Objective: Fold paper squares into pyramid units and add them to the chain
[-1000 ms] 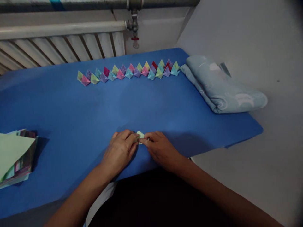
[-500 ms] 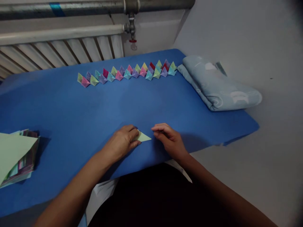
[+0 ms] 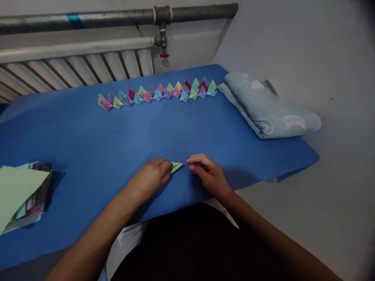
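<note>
A small pale green folded paper piece (image 3: 176,166) lies on the blue mat (image 3: 123,132) near its front edge. My left hand (image 3: 152,175) has its fingers closed over the left end of the piece. Just to the right of the piece, my right hand (image 3: 206,173) rests on the mat with its fingers curled together, and I cannot make out anything in them. Only the pointed right tip of the paper shows between the two hands.
A row of several coloured folded paper shapes (image 3: 158,93) runs along the back of the mat. A stack of coloured paper sheets (image 3: 20,195) sits at the left edge. A folded light blue cloth (image 3: 269,107) lies at the right. A radiator (image 3: 73,66) stands behind.
My hands were together over the folded piece; the right hand has drawn away to the right, and the paper's pointed tip now shows. The left hand stays on it.
</note>
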### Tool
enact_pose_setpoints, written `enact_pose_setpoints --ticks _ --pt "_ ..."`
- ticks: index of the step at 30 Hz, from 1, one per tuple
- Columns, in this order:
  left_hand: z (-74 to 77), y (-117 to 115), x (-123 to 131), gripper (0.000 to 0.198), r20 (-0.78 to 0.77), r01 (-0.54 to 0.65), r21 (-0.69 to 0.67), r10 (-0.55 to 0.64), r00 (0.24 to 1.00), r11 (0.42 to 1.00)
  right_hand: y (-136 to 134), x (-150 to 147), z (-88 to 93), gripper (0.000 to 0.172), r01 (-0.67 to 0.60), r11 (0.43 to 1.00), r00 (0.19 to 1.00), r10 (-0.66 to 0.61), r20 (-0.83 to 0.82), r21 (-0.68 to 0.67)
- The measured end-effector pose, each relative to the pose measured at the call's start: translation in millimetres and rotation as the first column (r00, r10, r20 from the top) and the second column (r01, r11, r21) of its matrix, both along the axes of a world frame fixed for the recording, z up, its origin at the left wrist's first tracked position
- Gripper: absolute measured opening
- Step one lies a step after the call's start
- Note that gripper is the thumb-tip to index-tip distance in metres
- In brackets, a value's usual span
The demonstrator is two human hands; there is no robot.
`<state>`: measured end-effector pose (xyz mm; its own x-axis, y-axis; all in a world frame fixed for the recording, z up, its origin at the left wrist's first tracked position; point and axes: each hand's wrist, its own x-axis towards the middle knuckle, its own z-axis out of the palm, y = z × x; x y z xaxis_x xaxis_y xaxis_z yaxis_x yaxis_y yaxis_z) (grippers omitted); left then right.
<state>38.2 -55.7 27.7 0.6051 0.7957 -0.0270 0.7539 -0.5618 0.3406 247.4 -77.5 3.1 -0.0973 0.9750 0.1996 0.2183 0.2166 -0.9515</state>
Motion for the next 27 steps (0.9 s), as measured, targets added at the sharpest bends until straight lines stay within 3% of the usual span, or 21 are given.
enact_pose_setpoints --ticks 3,6,12,22,27 --pt "0.7 -7 8 0.021 -0.070 -0.147 0.053 0.150 0.986 0.988 0 1 -0.6 0.015 0.001 1.000 1.000 -0.001 0.008 -0.006" --pt "0.7 -11 13 0.020 -0.037 -0.281 0.099 0.286 0.958 0.955 -2 0 0.7 0.015 0.014 1.000 0.999 -0.014 0.032 0.001" --pt "2.4 -18 22 0.019 0.175 -0.376 0.188 0.346 0.922 0.907 -6 -22 10.2 0.019 0.043 0.998 0.998 -0.041 0.053 -0.046" --pt "2.5 -29 39 0.021 0.427 -0.525 0.134 0.429 0.796 0.841 6 -36 7.2 0.013 0.007 0.992 0.949 -0.047 0.311 0.128" --pt "7.0 -30 40 0.016 0.491 -0.594 -0.041 0.534 0.688 0.803 6 -36 4.8 0.018 0.011 0.978 0.943 -0.079 0.323 0.207"
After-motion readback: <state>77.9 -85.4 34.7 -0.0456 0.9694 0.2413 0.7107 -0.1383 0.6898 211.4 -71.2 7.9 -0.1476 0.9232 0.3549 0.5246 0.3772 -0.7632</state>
